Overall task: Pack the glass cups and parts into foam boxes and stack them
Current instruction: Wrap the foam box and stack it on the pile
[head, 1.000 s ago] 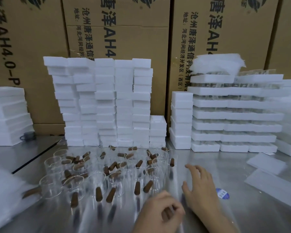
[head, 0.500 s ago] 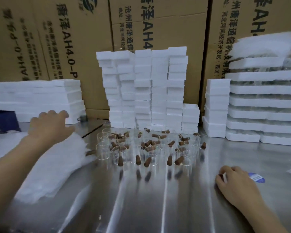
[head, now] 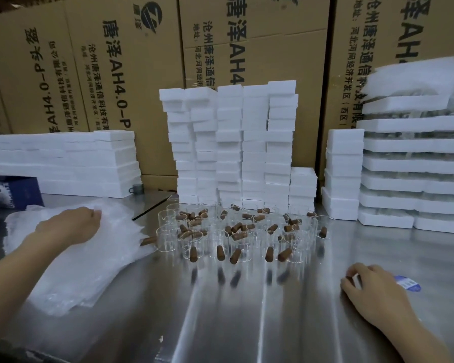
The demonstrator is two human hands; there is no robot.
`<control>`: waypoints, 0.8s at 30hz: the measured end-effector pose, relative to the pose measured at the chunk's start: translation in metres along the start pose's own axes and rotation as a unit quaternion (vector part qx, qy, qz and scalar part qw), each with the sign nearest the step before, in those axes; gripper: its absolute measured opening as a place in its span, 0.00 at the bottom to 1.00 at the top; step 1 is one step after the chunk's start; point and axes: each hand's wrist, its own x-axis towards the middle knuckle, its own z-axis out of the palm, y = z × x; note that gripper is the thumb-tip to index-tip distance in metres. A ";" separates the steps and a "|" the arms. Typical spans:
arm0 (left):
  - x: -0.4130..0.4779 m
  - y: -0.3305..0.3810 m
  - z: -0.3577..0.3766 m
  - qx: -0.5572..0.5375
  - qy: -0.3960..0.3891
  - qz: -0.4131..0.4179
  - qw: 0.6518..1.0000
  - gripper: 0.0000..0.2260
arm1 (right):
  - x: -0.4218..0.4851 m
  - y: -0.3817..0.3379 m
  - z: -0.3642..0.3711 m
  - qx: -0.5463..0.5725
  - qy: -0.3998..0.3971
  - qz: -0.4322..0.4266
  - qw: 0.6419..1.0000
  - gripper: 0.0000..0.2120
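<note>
- The left hand (head: 71, 226) lies knuckles up on a pile of crinkled white wrapping sheets (head: 79, 260) at the left of the table (head: 247, 318), its fingertips curled into the top sheet and gripping it.
- The right hand (head: 372, 292) rests low on the right of the table with its fingers curled. A small white bit shows at the fingertips, but I cannot tell whether it is held.
- Just beside that hand lies a blue-and-white sticker (head: 408, 282).
- The glass cups (head: 294, 254) stand bunched in the middle of the table, well apart from both hands, with brown stubby handles (head: 220, 253) poking out at all angles. 1 handle at the left edge touches the sheets.
- Right behind the cups rises a tall block of white foam boxes (head: 231, 142), several columns wide.
- To the right are a shorter foam column (head: 344, 174) and wide foam trays (head: 414, 163) stacked in layers, something clear between them.
- A low foam stack (head: 63, 163) sits at the back left, cardboard cartons (head: 131, 74) behind everything.
</note>
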 end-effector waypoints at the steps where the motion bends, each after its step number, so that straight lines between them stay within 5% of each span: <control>1: 0.000 0.003 -0.006 -0.015 0.003 0.001 1.000 0.30 | 0.000 0.000 0.000 0.001 0.001 0.000 1.000 0.05; 6: -0.032 0.036 -0.047 -0.054 0.095 0.078 0.991 0.31 | 0.001 0.000 0.000 -0.001 0.004 0.002 1.000 0.06; 11: -0.107 0.091 -0.052 -0.109 0.164 0.254 0.947 0.27 | 0.002 0.000 0.000 -0.001 0.001 0.005 1.000 0.06; 17: -0.218 0.146 0.018 -0.179 0.028 0.434 0.882 0.32 | 0.000 -0.004 -0.003 0.008 -0.009 0.011 1.000 0.07; 21: -0.261 0.162 0.089 -0.083 -0.150 0.526 0.833 0.24 | 0.000 -0.004 -0.003 0.017 -0.009 0.010 1.000 0.06; 24: -0.262 0.166 0.113 -0.047 -0.205 0.543 0.813 0.22 | 0.004 -0.004 -0.002 0.002 0.010 0.019 1.000 0.06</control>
